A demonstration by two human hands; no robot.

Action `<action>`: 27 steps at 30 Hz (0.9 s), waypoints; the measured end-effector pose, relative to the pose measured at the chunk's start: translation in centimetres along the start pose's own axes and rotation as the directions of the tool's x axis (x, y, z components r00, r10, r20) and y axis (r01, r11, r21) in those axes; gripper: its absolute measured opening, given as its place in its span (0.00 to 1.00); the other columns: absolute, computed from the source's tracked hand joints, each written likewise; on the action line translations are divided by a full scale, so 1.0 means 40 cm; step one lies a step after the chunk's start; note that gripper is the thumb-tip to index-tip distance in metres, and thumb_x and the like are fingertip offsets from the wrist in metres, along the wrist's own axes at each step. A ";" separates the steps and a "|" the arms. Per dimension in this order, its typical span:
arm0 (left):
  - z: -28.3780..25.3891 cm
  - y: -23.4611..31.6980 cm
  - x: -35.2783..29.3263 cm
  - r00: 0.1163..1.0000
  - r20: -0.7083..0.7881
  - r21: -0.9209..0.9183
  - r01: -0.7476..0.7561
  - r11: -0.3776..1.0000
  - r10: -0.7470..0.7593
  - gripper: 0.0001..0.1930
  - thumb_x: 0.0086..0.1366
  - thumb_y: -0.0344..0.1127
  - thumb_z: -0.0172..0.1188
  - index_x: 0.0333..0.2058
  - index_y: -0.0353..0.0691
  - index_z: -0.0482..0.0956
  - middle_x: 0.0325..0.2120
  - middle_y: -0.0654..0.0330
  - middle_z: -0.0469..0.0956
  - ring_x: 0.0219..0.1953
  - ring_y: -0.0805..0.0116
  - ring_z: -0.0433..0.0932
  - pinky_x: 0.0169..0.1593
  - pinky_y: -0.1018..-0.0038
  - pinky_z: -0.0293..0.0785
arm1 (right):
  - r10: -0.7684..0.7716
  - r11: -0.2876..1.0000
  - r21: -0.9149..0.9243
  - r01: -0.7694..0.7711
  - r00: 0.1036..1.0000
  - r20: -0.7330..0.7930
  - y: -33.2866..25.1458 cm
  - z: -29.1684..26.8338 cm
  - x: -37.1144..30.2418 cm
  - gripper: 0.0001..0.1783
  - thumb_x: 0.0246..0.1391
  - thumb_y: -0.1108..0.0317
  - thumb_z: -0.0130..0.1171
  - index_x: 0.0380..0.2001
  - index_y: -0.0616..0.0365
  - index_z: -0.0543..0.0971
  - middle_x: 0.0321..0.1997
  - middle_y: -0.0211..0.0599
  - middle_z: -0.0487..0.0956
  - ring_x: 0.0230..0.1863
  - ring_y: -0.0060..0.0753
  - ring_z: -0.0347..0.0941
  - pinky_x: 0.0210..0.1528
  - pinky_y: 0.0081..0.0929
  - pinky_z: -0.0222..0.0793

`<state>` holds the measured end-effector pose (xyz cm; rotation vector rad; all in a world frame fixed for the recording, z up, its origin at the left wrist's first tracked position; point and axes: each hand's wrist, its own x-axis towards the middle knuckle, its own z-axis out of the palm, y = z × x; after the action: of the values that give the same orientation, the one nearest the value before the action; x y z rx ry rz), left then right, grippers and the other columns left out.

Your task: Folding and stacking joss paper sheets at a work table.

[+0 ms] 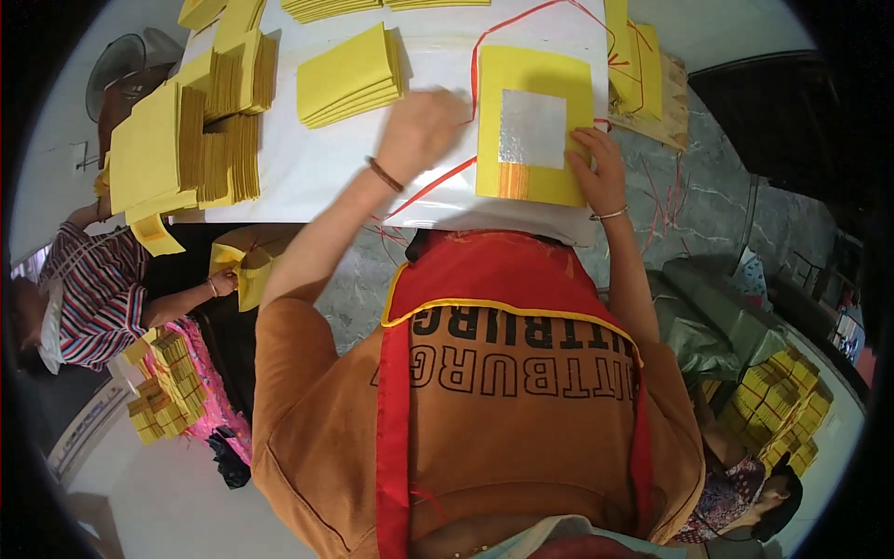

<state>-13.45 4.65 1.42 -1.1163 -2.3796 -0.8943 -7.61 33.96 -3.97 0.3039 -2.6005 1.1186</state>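
Observation:
A stack of yellow joss paper (535,186) with a silver foil square and orange stripes lies flat on the white-covered table (326,191) before me. Its right edge is under my right hand (601,168), whose thumb and fingers are apart and rest on the paper. My left hand (428,130), somewhat blurred, is closed just left of the stack, with a red string (476,70) running into its fingers. That string loops behind the stack; another red length slants from the stack's left side to the table's near edge. Beyond my left hand lies a fanned yellow paper stack (349,76).
Tall yellow paper piles (154,154) stand at the table's left. Tied bundles (647,79) sit on a wooden board at right. A person in a striped shirt (102,279) handles yellow paper at left; another person (736,498) is at lower right, near more bundles (778,401).

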 end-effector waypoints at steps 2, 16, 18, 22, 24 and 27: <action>0.063 0.088 -0.028 0.975 0.222 0.050 -0.020 0.999 0.009 0.18 0.51 0.41 0.59 0.41 0.40 0.74 0.42 0.56 0.70 0.43 0.59 0.68 0.45 0.67 0.63 | 0.018 1.000 0.010 -0.019 1.000 0.011 0.005 -0.004 -0.004 0.15 0.42 0.70 0.60 0.38 0.57 0.77 0.43 0.37 0.74 0.48 0.41 0.67 0.52 0.32 0.60; 0.090 0.089 -0.018 0.917 0.393 -0.202 0.158 0.966 -0.068 0.12 0.57 0.37 0.55 0.39 0.43 0.75 0.30 0.61 0.75 0.34 0.64 0.73 0.37 0.73 0.71 | 0.421 0.581 0.683 -0.443 0.882 0.214 0.043 -0.003 -0.013 0.20 0.61 0.59 0.41 0.38 0.63 0.77 0.47 0.33 0.74 0.49 0.25 0.66 0.54 0.22 0.58; 0.098 0.093 -0.016 0.918 0.390 -0.215 0.171 0.962 -0.076 0.12 0.57 0.37 0.55 0.40 0.44 0.75 0.31 0.60 0.76 0.34 0.64 0.73 0.38 0.73 0.71 | 0.429 0.568 0.689 -0.451 0.876 0.220 0.064 -0.003 -0.021 0.20 0.61 0.59 0.40 0.38 0.64 0.77 0.47 0.34 0.74 0.50 0.25 0.66 0.54 0.22 0.58; 0.101 0.099 -0.023 0.941 0.318 -0.078 -0.092 0.993 0.112 0.17 0.56 0.36 0.56 0.46 0.45 0.73 0.39 0.60 0.74 0.40 0.64 0.71 0.41 0.71 0.68 | 0.437 0.543 0.712 -0.445 0.874 0.213 0.069 0.008 -0.023 0.19 0.61 0.61 0.40 0.39 0.63 0.77 0.46 0.34 0.74 0.49 0.26 0.67 0.53 0.22 0.59; 0.101 0.114 -0.031 0.937 0.331 0.013 -0.122 0.992 0.110 0.18 0.56 0.34 0.56 0.47 0.45 0.72 0.44 0.60 0.73 0.43 0.64 0.71 0.44 0.69 0.66 | 0.487 0.430 0.766 -0.477 0.837 0.248 0.067 0.007 -0.024 0.19 0.61 0.60 0.40 0.42 0.62 0.75 0.48 0.34 0.73 0.51 0.26 0.66 0.54 0.23 0.58; 0.103 0.117 -0.054 0.923 0.367 0.078 -0.154 0.985 0.116 0.21 0.55 0.36 0.57 0.49 0.46 0.70 0.49 0.61 0.69 0.47 0.65 0.67 0.47 0.69 0.63 | 0.545 0.286 0.837 -0.467 0.797 0.259 0.053 0.007 -0.024 0.21 0.60 0.58 0.39 0.46 0.61 0.73 0.51 0.34 0.71 0.53 0.27 0.64 0.56 0.25 0.56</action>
<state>-8.70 8.54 -0.98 -1.4902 -2.5585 -0.5443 -7.42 35.24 -5.91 -0.4519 -1.7685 2.6157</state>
